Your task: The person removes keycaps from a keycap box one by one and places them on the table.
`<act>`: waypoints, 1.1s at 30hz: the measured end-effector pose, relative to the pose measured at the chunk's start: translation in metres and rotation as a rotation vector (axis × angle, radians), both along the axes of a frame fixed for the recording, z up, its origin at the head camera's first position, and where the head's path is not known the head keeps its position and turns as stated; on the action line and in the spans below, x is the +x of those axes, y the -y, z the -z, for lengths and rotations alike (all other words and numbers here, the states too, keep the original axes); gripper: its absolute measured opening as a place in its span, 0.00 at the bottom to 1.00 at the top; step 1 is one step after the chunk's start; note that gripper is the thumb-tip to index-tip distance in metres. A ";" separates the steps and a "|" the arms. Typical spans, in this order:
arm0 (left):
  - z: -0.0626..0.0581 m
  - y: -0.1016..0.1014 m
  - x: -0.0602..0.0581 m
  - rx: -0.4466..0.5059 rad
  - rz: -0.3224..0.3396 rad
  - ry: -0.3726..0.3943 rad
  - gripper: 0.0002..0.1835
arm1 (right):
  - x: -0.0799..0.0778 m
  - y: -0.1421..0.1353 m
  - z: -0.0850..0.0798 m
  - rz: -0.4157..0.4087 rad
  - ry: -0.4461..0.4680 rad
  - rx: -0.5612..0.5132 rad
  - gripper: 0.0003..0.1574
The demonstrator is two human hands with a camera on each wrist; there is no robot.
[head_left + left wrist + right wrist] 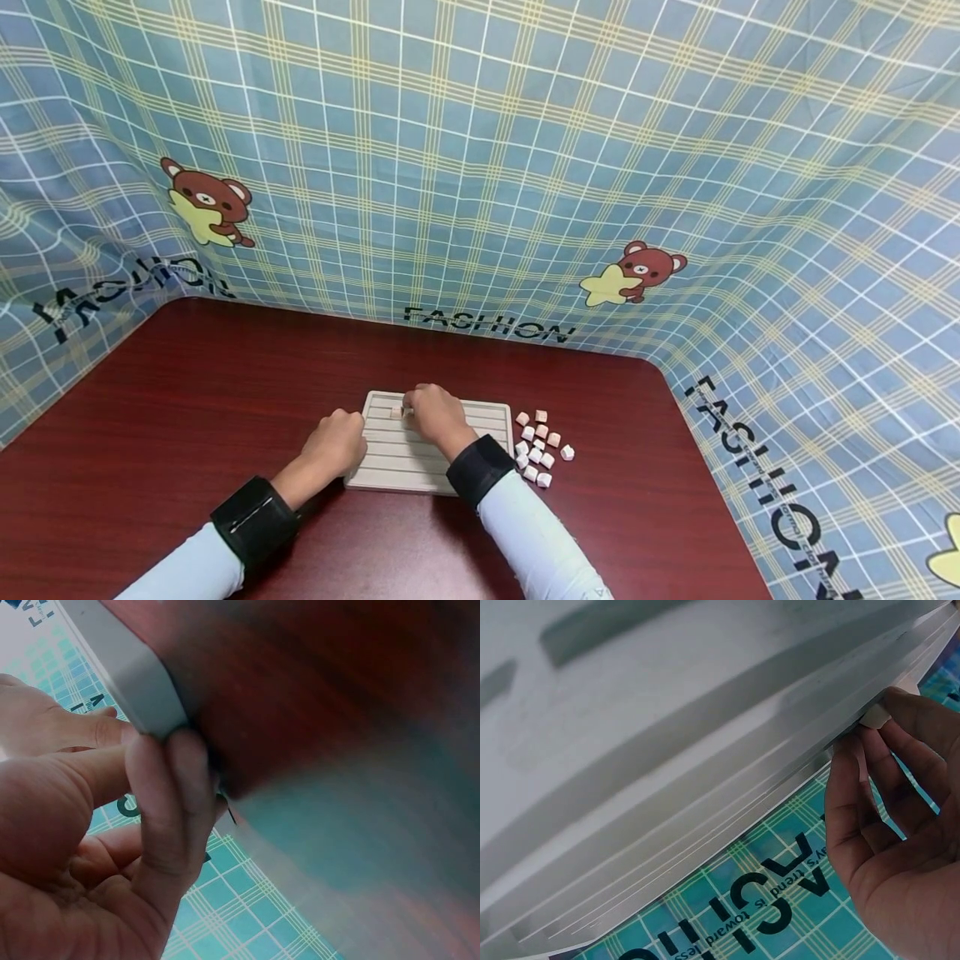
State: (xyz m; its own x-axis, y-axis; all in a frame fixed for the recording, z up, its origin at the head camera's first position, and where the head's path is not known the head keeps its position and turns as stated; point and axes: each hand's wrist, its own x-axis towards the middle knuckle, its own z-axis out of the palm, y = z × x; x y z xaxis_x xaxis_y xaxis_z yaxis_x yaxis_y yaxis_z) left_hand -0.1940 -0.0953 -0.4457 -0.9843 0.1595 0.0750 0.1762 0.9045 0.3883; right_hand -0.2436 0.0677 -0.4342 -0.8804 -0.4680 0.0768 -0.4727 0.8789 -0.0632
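Note:
A cream tray (401, 478) with several raised ridges lies on the table. At its left edge, my left hand (336, 443) grips the rim; the left wrist view shows thumb and fingers against the tray's rounded corner (150, 690). Over the tray's far part, my right hand (437, 417) pinches a small whitish keycap-like piece (875, 715) close to a ridge. Just left of those fingertips a peach keycap-like piece (396, 412) sits in the far row. My right hand and wrist hide part of the tray.
Several loose white and peach pieces (536, 454) lie in a cluster on the dark red table (622, 517), right of the tray. One white piece (567, 452) lies a little apart. A checked cloth (480, 167) stands around the table's back and sides.

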 end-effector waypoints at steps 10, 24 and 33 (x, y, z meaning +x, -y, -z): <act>0.001 -0.001 0.001 0.004 -0.001 -0.017 0.07 | -0.001 -0.002 0.002 -0.008 -0.013 -0.004 0.09; 0.000 -0.001 -0.002 -0.002 0.006 -0.044 0.07 | 0.001 -0.031 -0.009 -0.022 -0.056 -0.147 0.07; 0.002 0.000 -0.001 -0.014 0.000 -0.022 0.05 | 0.005 -0.072 -0.018 -0.009 -0.074 -0.171 0.08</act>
